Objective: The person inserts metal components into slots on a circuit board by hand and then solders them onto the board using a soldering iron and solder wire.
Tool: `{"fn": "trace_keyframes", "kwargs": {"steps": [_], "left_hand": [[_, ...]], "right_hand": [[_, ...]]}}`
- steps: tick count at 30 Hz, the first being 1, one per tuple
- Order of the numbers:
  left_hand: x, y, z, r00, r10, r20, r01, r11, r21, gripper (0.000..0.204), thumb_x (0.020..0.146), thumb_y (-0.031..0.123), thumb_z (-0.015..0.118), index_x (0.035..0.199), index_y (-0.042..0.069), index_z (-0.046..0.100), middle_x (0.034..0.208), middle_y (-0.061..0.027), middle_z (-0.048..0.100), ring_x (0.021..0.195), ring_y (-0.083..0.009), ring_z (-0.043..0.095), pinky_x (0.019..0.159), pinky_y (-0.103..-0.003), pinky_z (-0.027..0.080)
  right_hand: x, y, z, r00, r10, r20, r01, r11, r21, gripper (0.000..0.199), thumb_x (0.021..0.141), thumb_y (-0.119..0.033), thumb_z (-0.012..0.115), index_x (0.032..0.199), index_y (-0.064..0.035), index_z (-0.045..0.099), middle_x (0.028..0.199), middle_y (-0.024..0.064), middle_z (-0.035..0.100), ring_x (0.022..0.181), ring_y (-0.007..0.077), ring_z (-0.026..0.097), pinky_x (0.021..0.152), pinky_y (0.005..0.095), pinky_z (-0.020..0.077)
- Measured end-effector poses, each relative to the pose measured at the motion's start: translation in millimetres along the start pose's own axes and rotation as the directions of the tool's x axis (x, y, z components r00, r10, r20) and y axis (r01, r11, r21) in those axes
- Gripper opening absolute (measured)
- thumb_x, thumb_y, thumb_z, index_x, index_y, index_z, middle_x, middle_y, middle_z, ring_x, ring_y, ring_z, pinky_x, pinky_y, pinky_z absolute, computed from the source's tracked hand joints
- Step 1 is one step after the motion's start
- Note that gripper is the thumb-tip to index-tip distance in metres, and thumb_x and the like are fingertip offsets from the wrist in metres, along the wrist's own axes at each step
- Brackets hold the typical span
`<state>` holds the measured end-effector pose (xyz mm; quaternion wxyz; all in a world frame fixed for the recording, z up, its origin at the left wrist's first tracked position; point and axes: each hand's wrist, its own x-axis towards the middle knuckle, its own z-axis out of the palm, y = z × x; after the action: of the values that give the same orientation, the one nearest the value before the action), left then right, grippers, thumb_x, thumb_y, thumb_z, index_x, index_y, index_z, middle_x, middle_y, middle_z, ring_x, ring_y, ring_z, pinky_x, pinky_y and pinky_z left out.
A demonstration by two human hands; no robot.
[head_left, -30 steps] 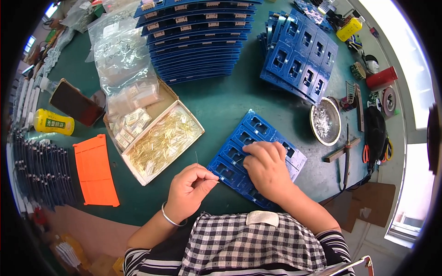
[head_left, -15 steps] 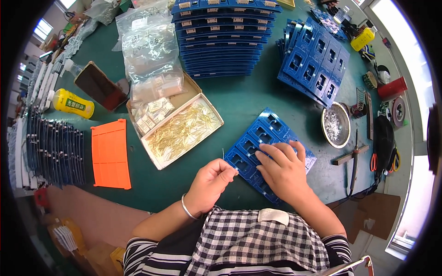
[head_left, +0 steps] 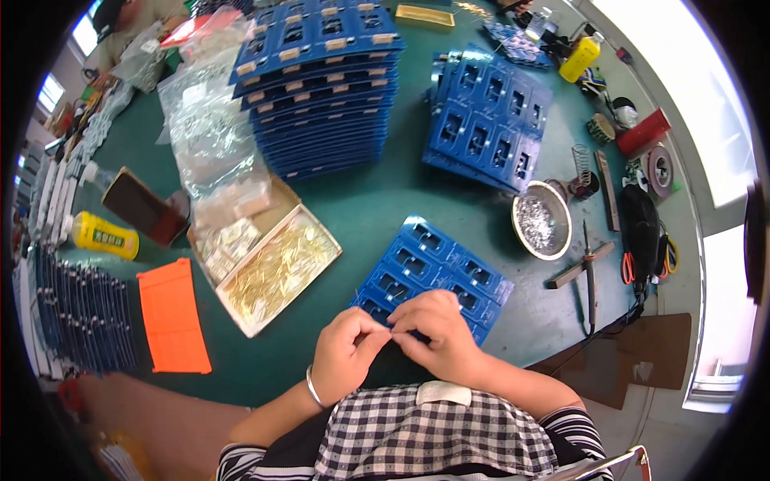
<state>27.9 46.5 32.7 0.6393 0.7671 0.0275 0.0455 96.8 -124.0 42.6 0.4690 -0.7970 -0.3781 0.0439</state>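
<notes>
My left hand (head_left: 346, 353) is closed in a pinch, with a silver bangle on its wrist. Its fingertips meet those of my right hand (head_left: 439, 335), also pinched, just over the near left edge of a blue circuit board panel (head_left: 437, 276). Whatever the fingertips hold is too small to make out. The panel lies tilted on the green table and has several rectangular cutouts; my hands hide its near corner. Left of it stands a shallow cardboard box (head_left: 255, 330) with many thin gold-coloured pins (head_left: 281, 268) and small bagged pale parts (head_left: 228, 248).
Tall stacked blue panels (head_left: 321, 120) stand behind, a lower pile (head_left: 485, 120) to their right. A metal bowl (head_left: 566, 212) of silvery bits, a soldering iron (head_left: 591, 284) and scissors (head_left: 628, 268) lie right. An orange plastic tray (head_left: 172, 317) is left. Another person (head_left: 148, 20) is far left.
My right hand has gone from spread fingers on the panel to a pinch against my left fingertips. The view has shifted, so the table's things appear further left.
</notes>
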Motion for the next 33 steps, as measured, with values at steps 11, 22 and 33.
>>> {"fn": "trace_keyframes", "kwargs": {"steps": [11, 22, 33], "left_hand": [[17, -1, 0, 0.989, 0.044, 0.139, -0.042, 0.999, -0.022, 0.012, 0.081, 0.009, 0.072, 0.08, 0.002, 0.062, 0.072, -0.0073, 0.057, 0.058, -0.0157, 0.053, 0.052, -0.026, 0.041], [12, -16, -13, 0.998, 0.064, 0.005, -0.065, 0.994, 0.086, 0.011, 0.079, 0.009, 0.074, 0.08, 0.004, 0.064, 0.072, -0.0049, 0.059, 0.054, -0.0112, 0.049, 0.05, -0.023, 0.038], [11, -7, -29, 0.992, -0.109, -0.067, 0.113, 0.991, 0.066, 0.009, 0.082, 0.004, 0.069, 0.085, 0.002, 0.061, 0.082, -0.0084, 0.064, 0.059, -0.0134, 0.055, 0.052, -0.024, 0.042]], "right_hand": [[1, 11, -7, 0.984, 0.145, 0.099, -0.164, 0.961, 0.224, 0.008, 0.08, -0.002, 0.062, 0.083, -0.0068, 0.057, 0.098, 0.0066, 0.064, 0.094, 0.022, 0.057, 0.087, 0.0338, 0.0402], [33, 67, -64, 0.984, 0.165, -0.073, -0.179, 0.945, -0.272, 0.012, 0.072, -0.004, 0.064, 0.08, -0.0084, 0.057, 0.108, 0.0069, 0.059, 0.103, 0.0278, 0.051, 0.088, 0.0392, 0.0386], [29, 20, -40, 0.989, 0.078, 0.124, -0.057, 0.984, -0.172, 0.017, 0.064, -0.001, 0.066, 0.077, -0.0086, 0.057, 0.112, 0.0074, 0.058, 0.103, 0.0294, 0.052, 0.089, 0.0404, 0.0365]]}}
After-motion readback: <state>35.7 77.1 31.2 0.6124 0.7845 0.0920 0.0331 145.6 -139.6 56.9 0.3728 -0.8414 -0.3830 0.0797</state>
